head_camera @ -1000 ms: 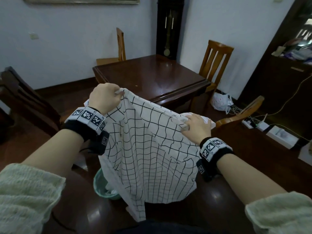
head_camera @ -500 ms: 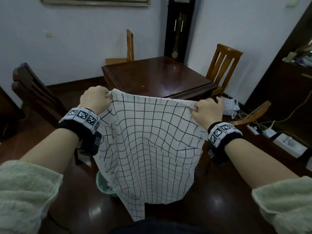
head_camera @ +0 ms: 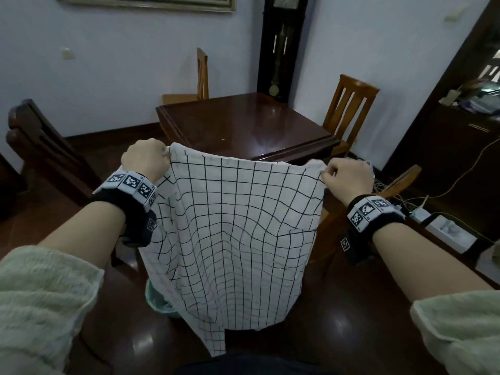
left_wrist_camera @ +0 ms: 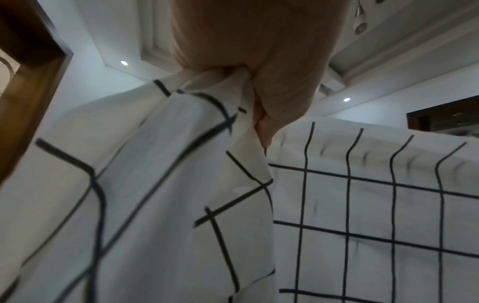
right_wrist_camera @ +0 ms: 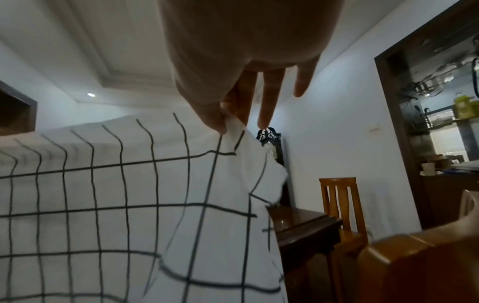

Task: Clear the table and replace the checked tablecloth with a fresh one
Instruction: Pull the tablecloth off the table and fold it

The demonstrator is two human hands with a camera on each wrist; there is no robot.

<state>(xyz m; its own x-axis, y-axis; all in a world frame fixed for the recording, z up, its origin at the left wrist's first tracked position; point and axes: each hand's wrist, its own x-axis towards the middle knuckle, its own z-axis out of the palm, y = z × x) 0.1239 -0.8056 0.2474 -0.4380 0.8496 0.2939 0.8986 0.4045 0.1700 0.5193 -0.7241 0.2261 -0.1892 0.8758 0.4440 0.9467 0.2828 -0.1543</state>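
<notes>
2 hands hold the checked tablecloth [head_camera: 238, 234] up in the air in front of the person, its top edge stretched between them and the rest hanging down toward the dark floor. The left hand [head_camera: 146, 161] is a closed fist at the upper left corner; the left wrist view shows its fingers [left_wrist_camera: 282, 98] curled tight with a bunch of the fabric clamped inside them. The right hand [head_camera: 347, 177] grips the upper right corner: in the right wrist view the thumb [right_wrist_camera: 210, 114] and first finger pinch the edge, while 3 other fingers hang straight and apart, off the cloth. Just behind the lower left of the cloth a green bin [head_camera: 158, 301] stands on the floor, mostly hidden. Beyond the cloth's top edge stands the dark wooden table [head_camera: 243, 125], its polished top bare. 2 light wooden chairs [head_camera: 349, 109] sit at its far sides, and a tall pendulum clock [head_camera: 280, 44] stands against the wall behind
</notes>
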